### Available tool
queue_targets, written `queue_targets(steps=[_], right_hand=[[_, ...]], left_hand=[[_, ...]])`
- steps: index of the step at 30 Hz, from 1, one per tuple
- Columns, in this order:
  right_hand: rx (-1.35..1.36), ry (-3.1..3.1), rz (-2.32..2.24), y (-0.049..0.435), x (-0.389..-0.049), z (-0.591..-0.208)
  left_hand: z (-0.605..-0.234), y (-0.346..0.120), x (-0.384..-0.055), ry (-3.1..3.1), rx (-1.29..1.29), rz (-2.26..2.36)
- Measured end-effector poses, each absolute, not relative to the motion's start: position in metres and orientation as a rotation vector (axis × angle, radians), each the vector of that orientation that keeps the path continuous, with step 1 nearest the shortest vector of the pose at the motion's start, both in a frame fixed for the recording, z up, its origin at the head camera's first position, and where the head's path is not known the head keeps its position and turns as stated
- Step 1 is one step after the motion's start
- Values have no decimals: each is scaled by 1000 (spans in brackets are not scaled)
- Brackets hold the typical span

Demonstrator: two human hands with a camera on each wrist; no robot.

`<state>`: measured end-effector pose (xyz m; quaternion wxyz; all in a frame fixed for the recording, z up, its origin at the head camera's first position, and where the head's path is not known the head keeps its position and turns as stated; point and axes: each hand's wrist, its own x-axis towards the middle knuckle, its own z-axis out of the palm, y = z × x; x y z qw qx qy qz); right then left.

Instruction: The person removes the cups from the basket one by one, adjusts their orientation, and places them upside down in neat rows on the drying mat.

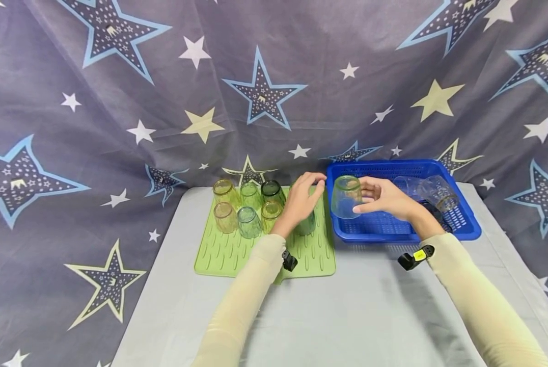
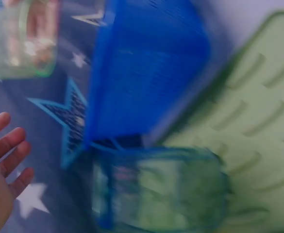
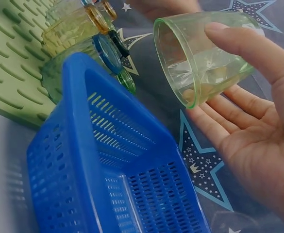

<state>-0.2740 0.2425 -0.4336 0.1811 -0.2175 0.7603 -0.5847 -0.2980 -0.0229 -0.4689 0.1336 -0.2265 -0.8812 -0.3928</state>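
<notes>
My right hand point(image 1: 386, 199) holds a pale green glass tumbler point(image 1: 346, 199) above the left end of the blue plastic basket point(image 1: 407, 237). In the right wrist view the thumb and fingers point(image 3: 251, 41) grip the tumbler from opposite sides. My left hand point(image 1: 300, 201) hovers over the right part of the green drying mat point(image 1: 320, 255), fingers loosely extended and holding nothing. A blue-green glass point(image 1: 306, 224) stands on the mat beneath it, partly hidden by the hand. Left of that hand, several coloured glasses, including a yellow one point(image 1: 225, 192) and a blue one point(image 1: 249, 223), stand in two rows.
More clear glasses point(image 1: 439, 192) lie in the right part of the basket, with something dark beside them. The mat and basket sit side by side on a white-covered table point(image 1: 347, 316). A grey star-patterned curtain point(image 1: 301, 66) hangs right behind them.
</notes>
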Motion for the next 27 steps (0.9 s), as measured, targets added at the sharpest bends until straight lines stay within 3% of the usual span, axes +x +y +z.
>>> queue_targets(steps=[11,27], right_hand=[[-546,2182,-1640,236,-272,-438],[-667,2147,-1758,215,-268,-438]], left_hand=[[-421,5,-279,-2538,-812,-1216],[-412,28,-271,-2661,-781,-772]])
